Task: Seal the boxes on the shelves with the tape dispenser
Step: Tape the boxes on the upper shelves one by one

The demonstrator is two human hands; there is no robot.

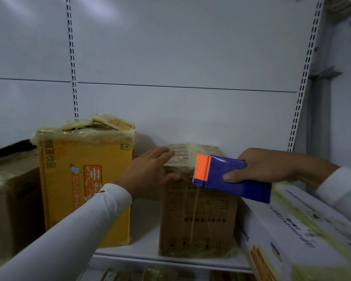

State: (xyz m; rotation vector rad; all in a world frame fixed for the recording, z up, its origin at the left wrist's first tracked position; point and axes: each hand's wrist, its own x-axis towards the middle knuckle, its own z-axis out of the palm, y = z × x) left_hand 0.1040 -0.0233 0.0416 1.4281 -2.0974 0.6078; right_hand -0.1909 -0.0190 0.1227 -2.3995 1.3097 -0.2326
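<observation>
The yellow box (pixel 83 187) on my left carries Chinese print, 茶饮品 and "100%" among it, while the small black text on the brown box (pixel 199 218) is too blurred to read. My right hand (pixel 261 169) grips the blue tape dispenser (pixel 231 177) over that box's front top edge, its long axis running sideways and its orange toothed end pointing left. My left hand (pixel 150 171) rests flat with straight fingers on the box's upper left corner, white sleeve reaching in over the shelf (pixel 146 232).

White back panel (pixel 180 57) with slotted uprights (pixel 71 57) behind the shelf.
</observation>
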